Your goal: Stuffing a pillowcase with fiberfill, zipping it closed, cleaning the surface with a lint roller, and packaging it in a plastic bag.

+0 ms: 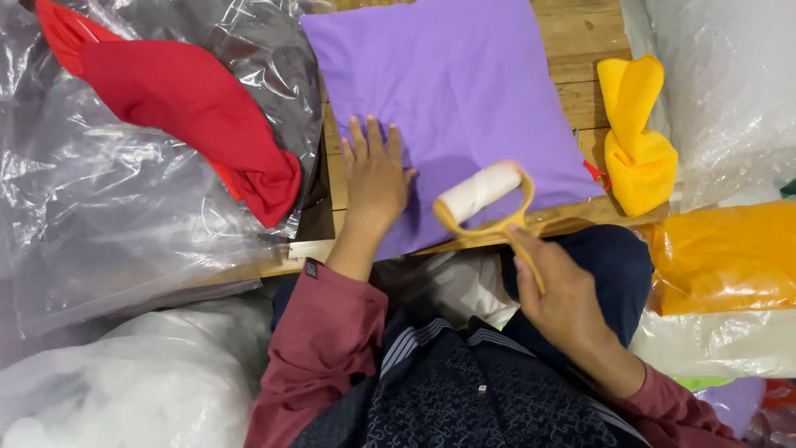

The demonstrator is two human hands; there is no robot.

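A purple cushion (464, 91) lies on a wooden table (580, 41) in front of me. My left hand (375, 174) rests flat on the cushion's near left corner, fingers spread. My right hand (557, 290) grips the yellow handle of a lint roller (481, 192), whose white roll touches the cushion's near edge. A small red tag (595, 174) sticks out at the cushion's right corner.
A red cloth (191, 108) lies on clear plastic bags (99, 199) at the left. A yellow cloth (634, 141) stands at the right, with an orange item in plastic (730, 257) below it. White stuffing in a bag (124, 382) sits at the lower left.
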